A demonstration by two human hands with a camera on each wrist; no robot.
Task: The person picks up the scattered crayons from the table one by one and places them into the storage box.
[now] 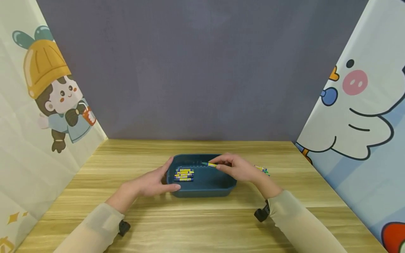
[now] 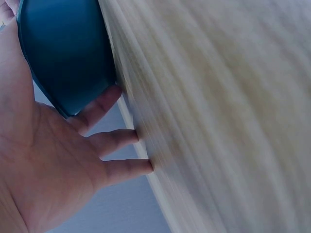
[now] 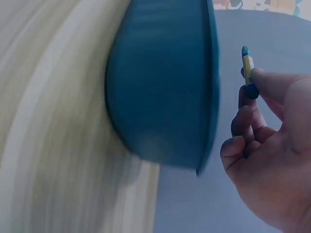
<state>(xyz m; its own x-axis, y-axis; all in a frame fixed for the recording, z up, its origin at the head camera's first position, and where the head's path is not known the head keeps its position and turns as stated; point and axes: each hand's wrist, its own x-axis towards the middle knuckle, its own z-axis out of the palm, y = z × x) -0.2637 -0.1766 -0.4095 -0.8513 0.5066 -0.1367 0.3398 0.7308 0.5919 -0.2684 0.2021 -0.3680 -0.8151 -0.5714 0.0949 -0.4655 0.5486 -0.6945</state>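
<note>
A: What lay nearest?
B: Pale sleeves (image 1: 91, 228) over the bench (image 1: 190, 228), then the left hand (image 1: 153, 182), fingers spread wide around the left end of the blue tray (image 1: 202, 193)
A: And inside it?
B: A row of crayons (image 1: 184, 175), at the left end
A: The right hand (image 1: 237, 168)?
B: Its fingers pinched a green-tipped crayon (image 1: 211, 164) above the tray; loose crayons (image 1: 262, 169) lay on the bench just right of that hand
A: Farthest back?
B: A plain grey backdrop (image 1: 202, 70)

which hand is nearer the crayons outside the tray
Right: the right hand is over the right end of the tray, beside those crayons; the left hand touches the tray's left end, farther away.
</note>
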